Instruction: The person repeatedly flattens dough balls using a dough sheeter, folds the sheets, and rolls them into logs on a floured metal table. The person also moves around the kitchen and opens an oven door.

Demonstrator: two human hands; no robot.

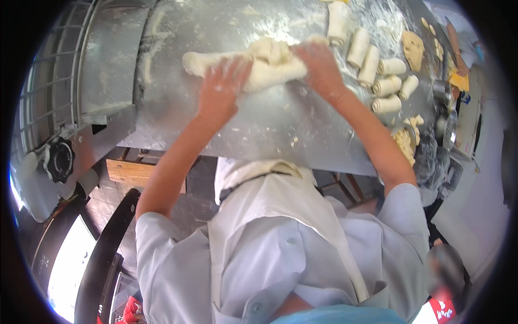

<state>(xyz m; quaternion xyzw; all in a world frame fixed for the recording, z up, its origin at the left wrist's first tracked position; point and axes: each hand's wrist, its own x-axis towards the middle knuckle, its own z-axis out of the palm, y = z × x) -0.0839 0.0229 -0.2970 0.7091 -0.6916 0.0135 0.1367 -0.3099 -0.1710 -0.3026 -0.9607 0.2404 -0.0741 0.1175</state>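
A long, thick piece of pale dough (267,77) lies crosswise on the floured metal worktop (251,121). Several smaller dough lumps (270,52) sit along its upper side, between my hands. My left hand (224,83) grips the long dough left of its middle, fingers over the top. At the right end my right hand (321,67) curls around the dough, and part of its grip is hidden. The left tip of the dough sticks out past my left hand.
Several rolled dough pieces (369,65) lie to the right, with a flat dough piece (412,50) beyond. A bowl of yellow crumbly filling (404,141) is near my right forearm. A machine with a black knob (59,159) adjoins the left side. Another person's arm (456,48) shows far right.
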